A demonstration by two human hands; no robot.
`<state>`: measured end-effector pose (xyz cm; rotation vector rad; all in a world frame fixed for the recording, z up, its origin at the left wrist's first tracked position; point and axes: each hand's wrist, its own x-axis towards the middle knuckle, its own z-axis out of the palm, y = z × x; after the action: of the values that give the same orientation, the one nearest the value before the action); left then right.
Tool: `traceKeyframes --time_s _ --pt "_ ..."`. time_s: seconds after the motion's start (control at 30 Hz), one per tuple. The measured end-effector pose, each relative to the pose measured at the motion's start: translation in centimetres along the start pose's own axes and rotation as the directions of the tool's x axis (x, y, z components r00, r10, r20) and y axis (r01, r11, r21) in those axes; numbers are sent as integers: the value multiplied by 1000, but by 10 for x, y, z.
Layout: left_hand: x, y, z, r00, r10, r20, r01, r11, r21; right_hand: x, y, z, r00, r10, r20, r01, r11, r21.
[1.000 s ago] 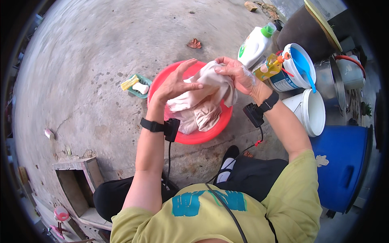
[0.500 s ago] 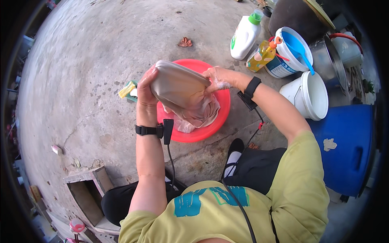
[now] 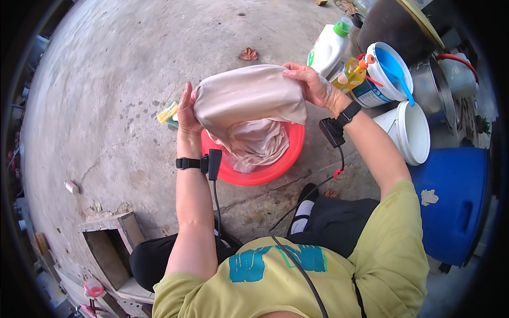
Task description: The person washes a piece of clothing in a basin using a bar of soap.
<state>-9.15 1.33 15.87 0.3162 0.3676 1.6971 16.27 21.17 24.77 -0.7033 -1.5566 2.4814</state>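
Observation:
A wet beige cloth point(image 3: 249, 95) is stretched between my two hands above a round red basin point(image 3: 290, 161). My left hand point(image 3: 186, 112) holds its left end, with part of the fingers hidden by the fabric. At the upper right corner, my right hand point(image 3: 314, 87) grips the edge with the thumb over the top. The cloth's lower part hangs in folds point(image 3: 260, 143) down into the basin. Some suds show on my right wrist. Left of the basin, a yellow and green scrubbing brush or sponge point(image 3: 168, 113) lies on the concrete.
Beyond my right hand stand a white detergent bottle point(image 3: 328, 47) with a green cap, a yellow pump bottle point(image 3: 347, 74), and a white bucket point(image 3: 374, 95) holding a blue scoop. An overturned white bucket point(image 3: 413, 132) and a blue barrel point(image 3: 450, 206) are nearer. A hollow block point(image 3: 114, 249) sits at lower left.
My right hand has moved up and right from the basin's side to the cloth's upper corner. The cloth now spreads wider between both hands.

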Motion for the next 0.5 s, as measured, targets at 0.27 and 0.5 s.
traceKeyframes --time_s 0.27,0.5 --pt "-1 -12 -1 983 -37 -182 55 994 97 -4 -1 4 994 -8 -112 11 1000 22" --pt "0 -20 8 965 -1 -263 48 984 171 -6 3 -2 992 2 -127 5 999 54"
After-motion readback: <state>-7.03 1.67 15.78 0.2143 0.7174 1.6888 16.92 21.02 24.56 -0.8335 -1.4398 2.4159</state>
